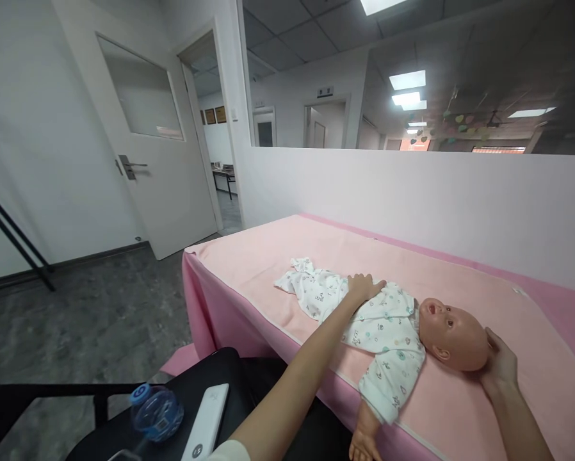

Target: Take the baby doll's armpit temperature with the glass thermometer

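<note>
A baby doll point(453, 336) in white printed clothes point(388, 326) lies on its back on a table with a pink cover point(249, 256). Its bald head points right, and one arm hangs over the near edge. My left hand point(364, 289) reaches across the doll's waist, fingers curled over the far side and thumb toward the chest. Behind the crown of the head, my right hand point(501, 362) cups it, its fingers partly hidden by the head. The trouser legs point(311, 282) stretch to the left and look flat toward their ends.
A black chair point(225, 368) stands at the near side, with a water bottle point(157, 412) and a white power bank point(205, 419) on its seat. The wall with a wide window point(412, 77) runs behind the table. An open door point(162, 141) is at the left.
</note>
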